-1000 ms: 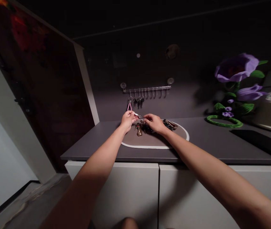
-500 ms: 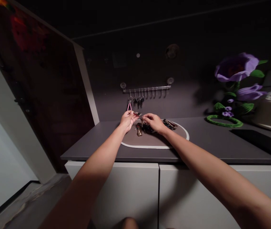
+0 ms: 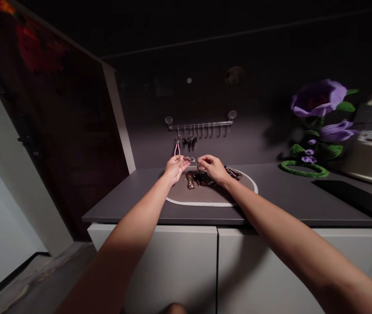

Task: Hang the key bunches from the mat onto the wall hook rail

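Note:
My left hand [image 3: 174,169] pinches a small metallic keychain [image 3: 191,159] that sticks out toward the right. Close beside it, my right hand [image 3: 212,168] has thumb and forefinger pressed together on what looks like a key ring [image 3: 199,162]; a thin piece hangs below those fingertips. Both hands are held just above an oval brown mat [image 3: 212,198] with a white rim. On the mat lie a brown-and-gold key fob [image 3: 190,180] and a dark bunch of keys [image 3: 203,179], partly hidden by my right hand. More keys [image 3: 233,172] lie behind that hand.
A clear hook rail [image 3: 202,125] on the wall carries several keys [image 3: 189,141] and a pink loop strap [image 3: 177,149]. Purple flowers [image 3: 319,98] stand at the right on a green ring base [image 3: 305,169], near a cream appliance [image 3: 369,157] and a black flat slab [image 3: 352,198].
The keychain in my left hand has turned a little, showing its round metal end. My right fingertips have shifted slightly right, away from it. The view has moved slightly.

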`<state>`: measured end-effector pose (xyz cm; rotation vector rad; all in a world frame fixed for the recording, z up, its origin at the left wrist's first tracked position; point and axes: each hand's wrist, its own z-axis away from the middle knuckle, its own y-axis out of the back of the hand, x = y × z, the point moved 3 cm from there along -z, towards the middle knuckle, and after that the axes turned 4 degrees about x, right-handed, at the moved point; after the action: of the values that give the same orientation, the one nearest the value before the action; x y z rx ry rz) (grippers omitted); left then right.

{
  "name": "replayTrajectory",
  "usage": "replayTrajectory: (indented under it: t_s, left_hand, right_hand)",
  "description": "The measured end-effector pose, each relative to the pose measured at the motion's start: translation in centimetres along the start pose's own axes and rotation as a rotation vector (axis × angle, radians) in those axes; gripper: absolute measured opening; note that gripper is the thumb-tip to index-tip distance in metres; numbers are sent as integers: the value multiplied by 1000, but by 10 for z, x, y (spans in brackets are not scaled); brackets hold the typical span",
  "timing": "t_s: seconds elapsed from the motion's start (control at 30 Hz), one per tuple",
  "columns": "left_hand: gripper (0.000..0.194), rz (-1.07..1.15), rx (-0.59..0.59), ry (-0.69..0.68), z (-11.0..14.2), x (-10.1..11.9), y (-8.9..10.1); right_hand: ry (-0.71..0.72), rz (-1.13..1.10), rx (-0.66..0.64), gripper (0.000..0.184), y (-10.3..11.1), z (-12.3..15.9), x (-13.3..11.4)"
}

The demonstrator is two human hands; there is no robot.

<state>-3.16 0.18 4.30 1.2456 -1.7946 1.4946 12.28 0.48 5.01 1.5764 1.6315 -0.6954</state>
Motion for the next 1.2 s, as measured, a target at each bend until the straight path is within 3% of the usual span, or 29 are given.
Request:
replayTrajectory:
  t_s: [0.13,0.3,0.5,0.73,0.93,1.2]
  left_hand:
    - [7,-93,-12,32,3,-3,0]
    - [3,-399,-19,7,3,-9,4]
    - [8,-804,-185,-252,10,-11,-3]
    - [12,-1115,-358,-528,20,-8,-13]
    - [16,-1293,-276,-633,15,-7,-7]
    - [16,-1323,-156,-670,9,-4,-1]
  right_hand:
    - [10,-28,44,32,3,-1,-1]
    - [28,-21,106,36,9,-4,1]
    - [-29,-81,151,40,13,-7,6]
    - [-156,-298,143,38,8,-3,8]
    - [-204,-452,200,32,12,-14,0]
    - [-188,-383,276,15,15,-52,-20]
